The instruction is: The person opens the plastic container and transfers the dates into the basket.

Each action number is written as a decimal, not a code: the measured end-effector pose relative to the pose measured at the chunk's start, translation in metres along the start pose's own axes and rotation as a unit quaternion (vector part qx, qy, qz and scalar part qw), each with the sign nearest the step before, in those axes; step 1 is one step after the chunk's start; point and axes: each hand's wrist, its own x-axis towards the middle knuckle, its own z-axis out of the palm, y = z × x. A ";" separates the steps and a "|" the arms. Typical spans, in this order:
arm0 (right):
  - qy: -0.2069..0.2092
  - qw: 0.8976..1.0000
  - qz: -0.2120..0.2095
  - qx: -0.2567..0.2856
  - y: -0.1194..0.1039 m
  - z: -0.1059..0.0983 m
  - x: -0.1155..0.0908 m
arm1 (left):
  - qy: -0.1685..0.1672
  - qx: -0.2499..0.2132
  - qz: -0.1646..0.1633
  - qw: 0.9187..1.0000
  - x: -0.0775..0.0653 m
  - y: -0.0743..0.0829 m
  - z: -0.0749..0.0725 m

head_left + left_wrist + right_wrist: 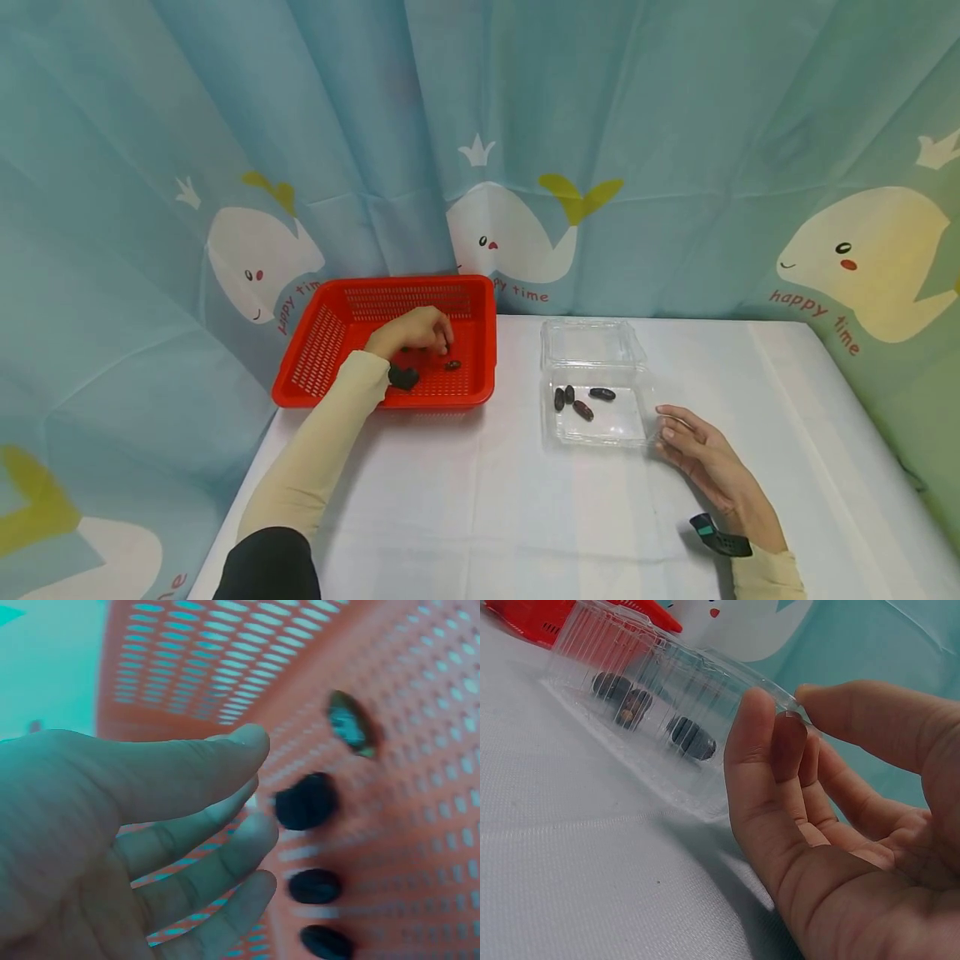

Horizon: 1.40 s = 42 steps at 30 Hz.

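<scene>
My left hand (418, 328) reaches down into a red plastic basket (487, 342). In the left wrist view its fingers are loosely bent and nothing shows between thumb and fingers. A dark date (306, 801) lies just beyond those fingertips, with other dates (315, 886) nearby on the basket floor. My right hand (701, 457) pinches the right rim of a clear plastic box (615, 427) between thumb and fingers. Several dark brown dates (602, 393) lie in that box, mostly toward its left side.
The box's hinged clear lid (588, 342) lies folded back behind it. Basket and box stand apart on a white tablecloth (517, 492). A blue-green curtain (675, 108) with whale prints hangs behind the table.
</scene>
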 end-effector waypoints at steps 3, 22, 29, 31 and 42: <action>-0.009 1.000 -0.003 0.007 0.001 -0.001 0.000 | 0.024 -0.008 0.011 1.000 -0.005 0.004 -0.006; -0.010 1.000 -0.001 0.011 0.003 0.000 0.001 | 0.185 -0.105 0.123 0.969 -0.048 0.059 0.026; -0.019 1.000 -0.002 0.014 0.004 -0.001 0.002 | 0.219 -0.147 0.157 0.952 -0.057 0.079 0.052; -0.021 1.000 -0.002 0.015 0.004 -0.001 0.001 | 0.224 -0.150 0.163 0.949 -0.059 0.084 0.060; -0.027 0.999 -0.011 0.017 0.001 -0.001 0.002 | 0.186 -0.146 0.236 0.943 -0.043 0.110 0.107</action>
